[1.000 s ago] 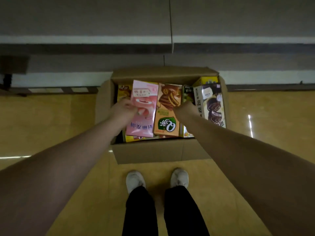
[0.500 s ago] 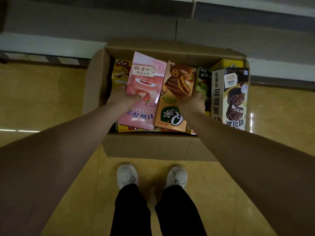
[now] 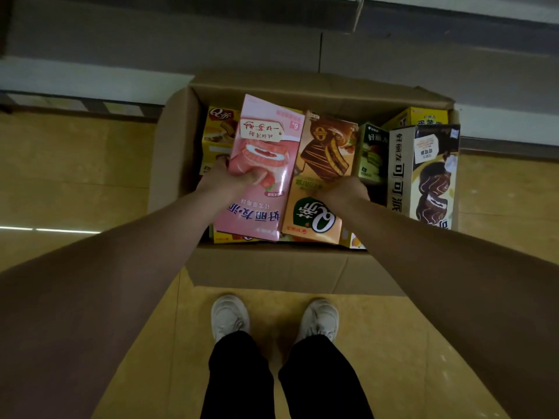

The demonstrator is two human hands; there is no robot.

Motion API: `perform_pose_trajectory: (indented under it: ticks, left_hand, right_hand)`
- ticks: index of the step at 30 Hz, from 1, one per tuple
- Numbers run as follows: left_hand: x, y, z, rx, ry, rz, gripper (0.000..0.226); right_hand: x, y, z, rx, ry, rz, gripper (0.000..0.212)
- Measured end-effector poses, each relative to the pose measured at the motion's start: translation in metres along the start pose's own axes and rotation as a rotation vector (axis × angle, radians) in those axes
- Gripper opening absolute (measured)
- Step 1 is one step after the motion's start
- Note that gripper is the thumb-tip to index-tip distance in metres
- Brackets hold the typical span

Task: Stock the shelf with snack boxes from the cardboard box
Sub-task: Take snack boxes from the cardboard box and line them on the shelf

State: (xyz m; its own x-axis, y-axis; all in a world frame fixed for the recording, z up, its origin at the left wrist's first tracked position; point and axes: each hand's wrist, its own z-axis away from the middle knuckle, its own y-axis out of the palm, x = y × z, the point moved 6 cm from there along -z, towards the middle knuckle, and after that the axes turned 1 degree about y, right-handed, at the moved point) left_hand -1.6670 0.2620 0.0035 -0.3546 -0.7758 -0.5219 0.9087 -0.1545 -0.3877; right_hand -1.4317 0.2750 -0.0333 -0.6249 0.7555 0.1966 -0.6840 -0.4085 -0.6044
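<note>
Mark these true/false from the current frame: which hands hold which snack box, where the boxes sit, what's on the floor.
1. The left hand grips the pink rectangular snack box. True.
2. The right hand grips the black chocolate-pie box. False: it grips the orange-brown cake box; the black chocolate-pie box stands untouched at the right of the carton.
3. The brown cardboard carton sits on the yellowish floor. True.
4. The small green snack box lies on the floor outside the carton. False: it is inside, between the orange-brown and black boxes.
5. The person's white shoes stand just in front of the carton. True.
</note>
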Motion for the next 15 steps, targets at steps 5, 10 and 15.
perform_pose_trajectory:
  ticks: [5,10,15]
  left_hand:
    - [0.0,-0.013,0.001,-0.033,0.012,0.081,0.064]
    - [0.019,-0.014,0.003,0.045,-0.022,0.157,0.082]
    - [0.032,-0.01,0.001,0.033,-0.033,0.256,0.077]
  right_hand:
    - [0.003,-0.007,0.009,-0.062,0.025,-0.202,0.085]
    - [0.012,-0.019,0.018,-0.144,-0.213,-0.413,0.038]
    - [0.012,-0.023,0.017,0.038,-0.245,-0.526,0.039]
